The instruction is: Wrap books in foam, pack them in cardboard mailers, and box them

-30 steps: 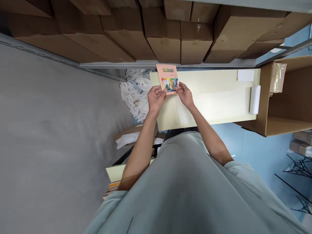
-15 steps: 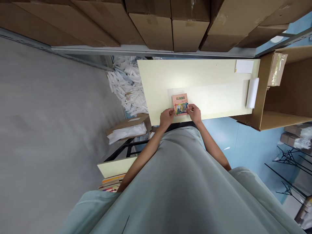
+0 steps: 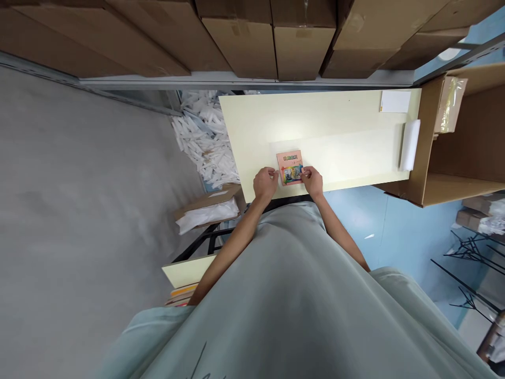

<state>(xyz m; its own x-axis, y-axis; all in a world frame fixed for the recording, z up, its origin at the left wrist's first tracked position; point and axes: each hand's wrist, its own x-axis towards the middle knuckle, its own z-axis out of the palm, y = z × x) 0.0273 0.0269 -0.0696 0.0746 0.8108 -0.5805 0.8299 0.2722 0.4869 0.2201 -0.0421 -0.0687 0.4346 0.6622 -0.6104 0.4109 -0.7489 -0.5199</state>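
Note:
A small pink booklet with a colourful picture on its cover lies flat near the front edge of the cream tabletop. Beneath it a thin clear sheet shows, reaching past its top edge. My left hand is just left of the booklet, apart from it, with fingertips pinched together; whatever they hold is too small to make out. At the booklet's right edge, my right hand has thumb and fingers closed on the border. A white roll lies at the table's right end.
A white card lies at the back right of the table. An open cardboard box stands against its right end. Taped cartons line a shelf behind. White scraps are heaped beyond the left edge, near a carton.
My left hand has come away from the booklet's left edge, moving slightly left and up. The right hand stays at the right edge. The view has shifted a little.

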